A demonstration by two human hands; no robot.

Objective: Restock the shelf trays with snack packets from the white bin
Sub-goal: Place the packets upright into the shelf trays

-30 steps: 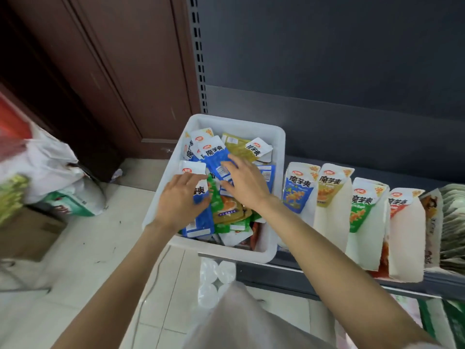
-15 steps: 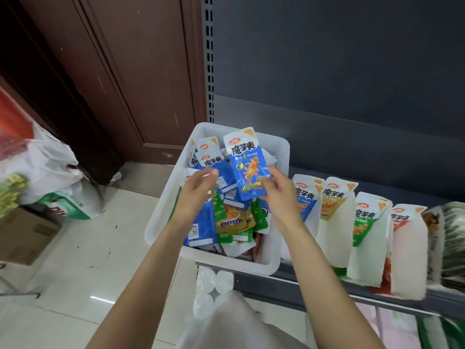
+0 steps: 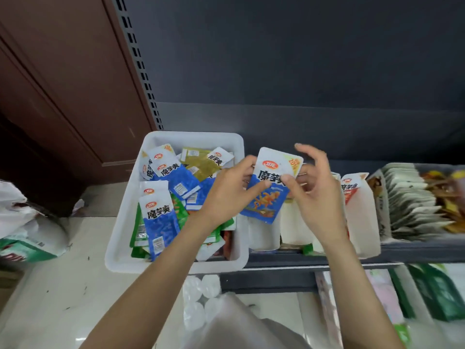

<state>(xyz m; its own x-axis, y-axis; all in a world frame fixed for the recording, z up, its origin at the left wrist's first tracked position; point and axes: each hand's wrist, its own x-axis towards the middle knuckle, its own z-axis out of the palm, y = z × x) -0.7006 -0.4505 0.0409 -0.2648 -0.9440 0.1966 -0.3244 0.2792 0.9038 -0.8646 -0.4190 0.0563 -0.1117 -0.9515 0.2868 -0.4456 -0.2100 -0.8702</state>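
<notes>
Over the white card shelf trays, right of the white plastic bin | our left hand and right hand pinch one blue-and-white foil snack packet | trays part-filled | bin holds many more packets.

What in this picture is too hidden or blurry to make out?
All in the head view:
- Packets low in the white bin: buried under others and the left hand.
- Shelf trays behind the blue packet and right hand: contents hidden.
- Far-right packets: motion-blurred, cut by the edge.
- Lower shelf goods: blurred.
</notes>
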